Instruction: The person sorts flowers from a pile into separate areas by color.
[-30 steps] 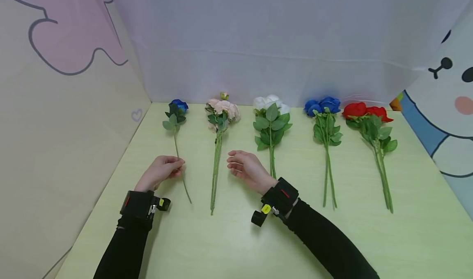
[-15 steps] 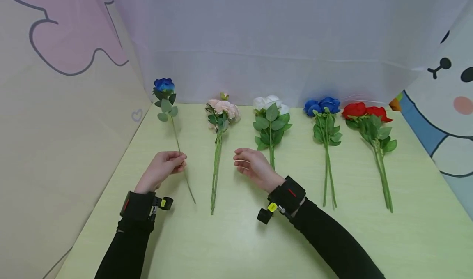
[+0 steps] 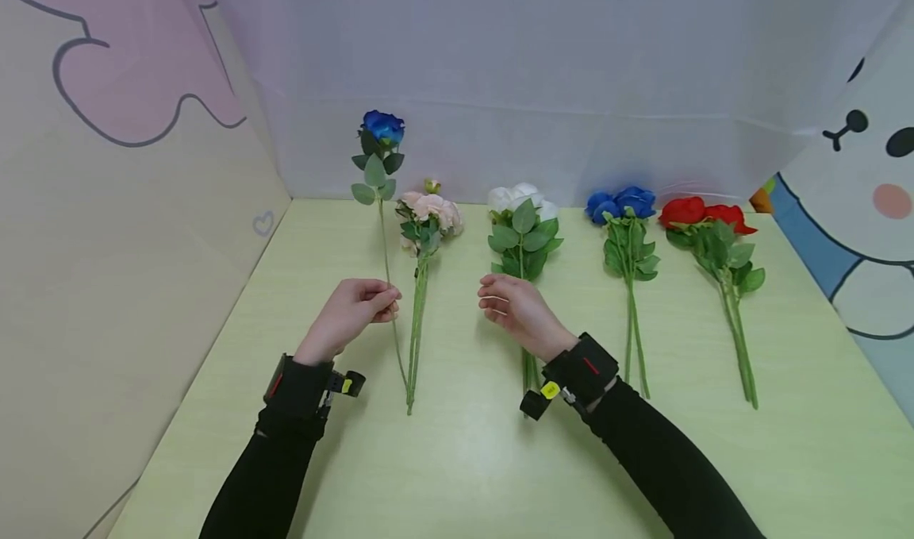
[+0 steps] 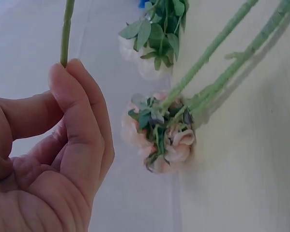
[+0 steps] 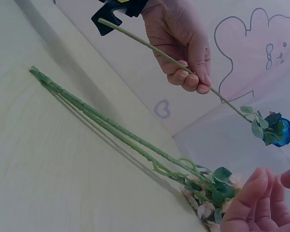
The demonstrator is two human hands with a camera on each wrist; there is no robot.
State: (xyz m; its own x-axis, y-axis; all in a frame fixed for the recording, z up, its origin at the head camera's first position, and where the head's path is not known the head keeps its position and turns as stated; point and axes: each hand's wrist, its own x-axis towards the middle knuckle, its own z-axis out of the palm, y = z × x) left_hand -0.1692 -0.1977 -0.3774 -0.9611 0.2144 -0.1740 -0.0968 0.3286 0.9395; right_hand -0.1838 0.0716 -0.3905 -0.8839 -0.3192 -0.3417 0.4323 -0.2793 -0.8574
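Note:
In the head view my left hand (image 3: 351, 317) pinches the thin stem of a single blue rose (image 3: 384, 126), which is held up off the table with its bloom at the top. The right wrist view shows the blue rose (image 5: 283, 131) raised above the table, the left thumb and fingertips around mid-stem. Just right of it lies a bunch of pink flowers (image 3: 435, 215), its green stems toward me. My right hand (image 3: 527, 313) holds nothing; its fingers are loosely bent over the stems of the white flowers (image 3: 524, 198).
Farther right on the pale table (image 3: 443, 475) lie two blue roses (image 3: 631, 204) and a bunch of red flowers (image 3: 703, 212). A white cloth backdrop (image 3: 514, 63) hangs behind. A printed panel (image 3: 143, 245) borders the left side.
My left hand has lifted the blue rose from the table and carried it right, beside the pink flowers. My right hand has shifted right, over the white flowers' stems.

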